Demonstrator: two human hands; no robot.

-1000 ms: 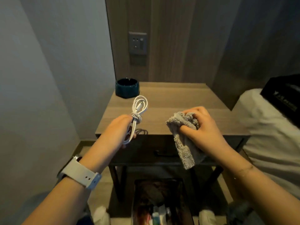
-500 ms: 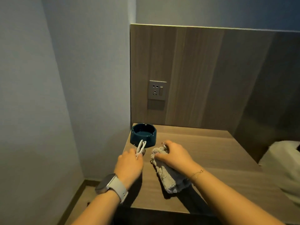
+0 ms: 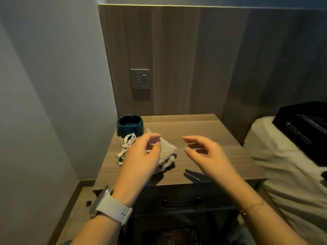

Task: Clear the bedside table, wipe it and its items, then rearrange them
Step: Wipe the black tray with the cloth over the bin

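- Our left hand point(image 3: 141, 156) hovers above the wooden bedside table point(image 3: 203, 138), fingers loosely spread, holding nothing.
- Our right hand point(image 3: 207, 154) hangs beside it, likewise open and empty.
- The coiled white charging cable point(image 3: 126, 146) lies near the table's left edge, just in front of the round dark-teal ceramic ashtray point(image 3: 129, 125).
- The crumpled grey terry cloth point(image 3: 167, 154) rests mid-table, partly under our left hand.
- We judge this the rearranging step; next, the black box point(image 3: 304, 128) on the bed probably needs fetching.
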